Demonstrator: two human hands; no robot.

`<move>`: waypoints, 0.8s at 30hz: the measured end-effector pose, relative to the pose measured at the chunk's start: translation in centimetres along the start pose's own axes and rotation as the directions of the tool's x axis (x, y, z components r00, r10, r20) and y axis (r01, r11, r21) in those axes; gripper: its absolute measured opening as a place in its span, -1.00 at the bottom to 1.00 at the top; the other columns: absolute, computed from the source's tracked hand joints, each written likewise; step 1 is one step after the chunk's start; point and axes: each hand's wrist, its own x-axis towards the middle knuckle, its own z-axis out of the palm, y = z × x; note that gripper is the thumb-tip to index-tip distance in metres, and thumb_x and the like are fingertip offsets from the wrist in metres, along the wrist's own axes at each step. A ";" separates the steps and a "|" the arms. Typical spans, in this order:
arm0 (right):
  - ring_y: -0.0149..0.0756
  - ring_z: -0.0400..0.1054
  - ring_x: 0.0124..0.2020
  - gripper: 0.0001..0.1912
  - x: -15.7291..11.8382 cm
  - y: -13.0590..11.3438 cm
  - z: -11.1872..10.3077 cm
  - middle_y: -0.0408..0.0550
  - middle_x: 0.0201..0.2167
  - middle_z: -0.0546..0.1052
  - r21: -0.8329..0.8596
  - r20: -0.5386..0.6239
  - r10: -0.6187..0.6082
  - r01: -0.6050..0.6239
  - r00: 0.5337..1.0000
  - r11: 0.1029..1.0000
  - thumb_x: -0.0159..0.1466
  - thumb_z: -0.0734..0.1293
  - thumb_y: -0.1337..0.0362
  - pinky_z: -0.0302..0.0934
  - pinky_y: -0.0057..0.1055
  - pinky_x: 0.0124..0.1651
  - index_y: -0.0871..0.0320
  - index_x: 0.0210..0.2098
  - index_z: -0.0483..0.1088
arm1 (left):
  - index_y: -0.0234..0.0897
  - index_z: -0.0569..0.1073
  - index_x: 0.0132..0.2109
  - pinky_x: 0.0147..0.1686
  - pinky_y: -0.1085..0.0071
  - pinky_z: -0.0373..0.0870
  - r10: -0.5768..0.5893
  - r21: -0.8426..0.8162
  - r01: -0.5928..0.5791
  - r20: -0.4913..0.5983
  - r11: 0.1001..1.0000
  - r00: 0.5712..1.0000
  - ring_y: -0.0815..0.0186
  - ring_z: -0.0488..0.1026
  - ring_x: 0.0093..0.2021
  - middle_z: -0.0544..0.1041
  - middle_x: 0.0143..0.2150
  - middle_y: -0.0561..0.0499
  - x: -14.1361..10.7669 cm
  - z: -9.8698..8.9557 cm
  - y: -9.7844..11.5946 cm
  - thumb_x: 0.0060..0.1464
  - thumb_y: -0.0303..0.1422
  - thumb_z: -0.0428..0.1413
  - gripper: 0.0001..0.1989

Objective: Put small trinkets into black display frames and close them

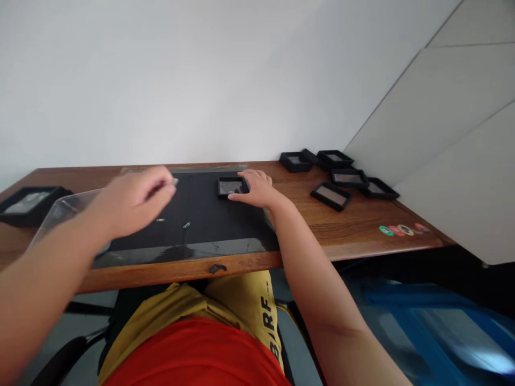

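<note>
My left hand is raised over the left part of the black mat, its fingers pinched on a small pale piece too small to name. On the mat's back right part lies a black-framed box with a grey inside. My right hand grips that box by its right end, thumb at the front and fingers behind. Two tiny colourful pieces, one near the middle and another further left, rest on the mat.
Several black boxes stand at the back right of the wooden table. Another black box is at the far left, beside a clear plastic tray partly behind my left arm. Round stickers mark the right side. A blue object is below right.
</note>
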 end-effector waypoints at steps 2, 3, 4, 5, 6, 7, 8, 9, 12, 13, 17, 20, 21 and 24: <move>0.31 -0.12 0.64 0.04 0.1 0.3 0.2 0.21 0.61 0.18 -0.041 0.082 0.023 -0.020 0.996 0.999 0.22 0.61 -0.10 -0.21 0.18 0.62 0.12 0.55 0.25 | -0.11 0.43 -0.26 -0.33 0.27 0.19 0.022 0.041 -0.026 0.107 0.999 0.994 0.16 0.45 -0.41 0.53 -0.45 0.03 1.3 3.6 1.0 0.25 -0.07 -0.03 -0.72; 0.31 -0.15 0.66 0.07 0.2 0.4 0.3 0.21 0.63 0.14 -0.056 0.109 0.037 -0.031 0.993 0.998 0.22 0.61 -0.09 -0.22 0.19 0.63 0.11 0.57 0.21 | -0.11 0.41 -0.26 -0.32 0.26 0.18 0.009 0.036 -0.015 0.157 0.999 0.988 0.14 0.47 -0.38 0.55 -0.42 0.02 2.0 5.3 1.1 0.29 -0.11 -0.03 -0.75; 0.29 -0.15 0.66 0.08 0.2 0.5 0.5 0.22 0.63 0.13 -0.067 0.130 0.052 -0.044 0.990 0.997 0.23 0.61 -0.08 -0.22 0.19 0.63 0.11 0.58 0.18 | -0.11 0.40 -0.27 -0.32 0.26 0.19 -0.015 0.015 0.013 0.203 1.000 0.979 0.12 0.49 -0.36 0.56 -0.39 0.01 2.6 7.0 0.9 0.31 -0.15 -0.03 -0.77; 0.28 -0.13 0.66 0.05 0.3 0.5 0.6 0.23 0.63 0.15 -0.071 0.147 0.066 -0.056 0.987 0.996 0.26 0.59 -0.06 -0.20 0.19 0.62 0.12 0.59 0.18 | -0.11 0.38 -0.29 -0.31 0.26 0.21 -0.031 0.000 0.032 0.214 0.999 0.976 0.11 0.50 -0.34 0.57 -0.38 0.01 3.2 8.4 0.6 0.32 -0.19 -0.03 -0.78; 0.27 -0.10 0.65 0.02 0.5 0.5 0.7 0.23 0.61 0.18 -0.071 0.158 0.077 -0.066 0.985 0.995 0.28 0.58 -0.06 -0.17 0.19 0.62 0.11 0.58 0.20 | -0.12 0.37 -0.30 -0.30 0.27 0.23 -0.048 -0.012 0.051 0.211 0.999 0.976 0.11 0.52 -0.32 0.59 -0.36 0.00 3.7 9.6 0.1 0.33 -0.21 -0.03 -0.77; 0.26 -0.06 0.64 -0.03 0.6 0.5 0.9 0.23 0.59 0.22 -0.066 0.161 0.082 -0.072 0.984 0.995 0.30 0.56 -0.05 -0.14 0.19 0.60 0.11 0.56 0.23 | -0.12 0.36 -0.31 -0.29 0.27 0.25 -0.068 -0.022 0.074 0.199 0.997 0.978 0.10 0.54 -0.29 0.59 -0.35 -0.01 4.0 10.6 -0.5 0.34 -0.22 -0.04 -0.77; 0.25 -0.02 0.63 -0.08 0.8 0.5 1.0 0.22 0.57 0.27 -0.057 0.156 0.079 -0.070 0.985 0.996 0.30 0.56 -0.04 -0.10 0.19 0.59 0.09 0.53 0.27 | -0.12 0.35 -0.31 -0.28 0.27 0.26 -0.090 -0.029 0.096 0.178 0.995 0.980 0.08 0.56 -0.26 0.60 -0.33 -0.03 4.3 11.2 -1.0 0.35 -0.23 -0.05 -0.76; 0.23 0.02 0.61 -0.13 0.9 0.6 1.1 0.19 0.54 0.32 -0.045 0.144 0.068 -0.062 0.987 0.997 0.30 0.57 -0.04 -0.07 0.19 0.58 0.06 0.49 0.33 | -0.12 0.35 -0.30 -0.27 0.27 0.27 -0.111 -0.036 0.118 0.155 0.992 0.982 0.07 0.57 -0.24 0.60 -0.32 -0.04 4.4 11.7 -1.5 0.36 -0.22 -0.06 -0.76; 0.14 0.16 0.53 -0.43 1.1 0.6 1.3 0.05 0.40 0.50 -0.002 0.080 0.010 -0.010 0.997 1.000 0.29 0.58 0.04 0.00 0.15 0.53 -0.03 0.25 0.54 | -0.12 0.33 -0.30 -0.27 0.26 0.26 -0.165 -0.047 0.171 0.102 0.984 0.981 0.05 0.57 -0.22 0.60 -0.32 -0.05 4.4 12.2 -2.4 0.35 -0.21 -0.05 -0.76; 0.10 0.21 0.50 -0.57 1.1 0.6 1.3 0.01 0.34 0.55 0.011 0.058 -0.009 0.009 0.998 1.000 0.30 0.58 0.08 0.03 0.11 0.52 -0.04 0.14 0.60 | -0.12 0.33 -0.31 -0.28 0.26 0.25 -0.178 -0.048 0.183 0.094 0.982 0.979 0.05 0.57 -0.23 0.60 -0.33 -0.05 4.3 12.2 -2.5 0.34 -0.21 -0.03 -0.77; 0.02 0.35 0.40 -0.91 0.7 0.3 1.3 -0.01 0.22 0.62 0.057 0.013 -0.061 0.060 0.998 0.997 0.32 0.57 0.23 0.11 0.02 0.47 0.03 -0.17 0.66 | -0.12 0.36 -0.32 -0.32 0.27 0.23 -0.199 -0.055 0.204 0.083 0.977 0.976 0.08 0.56 -0.28 0.60 -0.36 -0.03 4.0 12.2 -2.3 0.31 -0.20 0.03 -0.79; 0.04 0.31 0.43 -0.92 0.4 -0.2 1.1 0.02 0.26 0.59 0.096 -0.015 -0.082 0.083 0.997 0.992 0.30 0.58 0.25 0.07 0.06 0.48 0.02 -0.19 0.68 | -0.12 0.38 -0.28 -0.31 0.26 0.25 -0.205 -0.064 0.209 0.065 0.976 0.977 0.08 0.57 -0.26 0.62 -0.32 -0.03 4.0 12.4 -2.5 0.31 -0.17 0.05 -0.80; 0.05 0.27 0.46 -0.92 0.3 -0.4 1.1 0.02 0.29 0.57 0.115 -0.046 -0.079 0.084 0.996 0.990 0.31 0.58 0.24 0.04 0.09 0.50 0.01 -0.19 0.69 | -0.12 0.39 -0.25 -0.30 0.26 0.26 -0.210 -0.069 0.213 0.054 0.975 0.976 0.08 0.58 -0.24 0.63 -0.30 -0.03 3.9 12.4 -2.6 0.31 -0.16 0.06 -0.81; 0.01 0.22 0.48 -0.91 0.1 -1.1 1.1 0.03 0.32 0.54 0.246 -0.150 -0.067 0.102 0.987 0.964 0.32 0.56 0.21 -0.02 0.10 0.53 0.02 -0.17 0.66 | -0.13 0.41 -0.12 -0.24 0.25 0.36 -0.213 -0.103 0.209 -0.025 0.972 0.977 0.08 0.61 -0.16 0.65 -0.18 -0.06 3.8 12.6 -3.2 0.29 -0.11 0.09 -0.79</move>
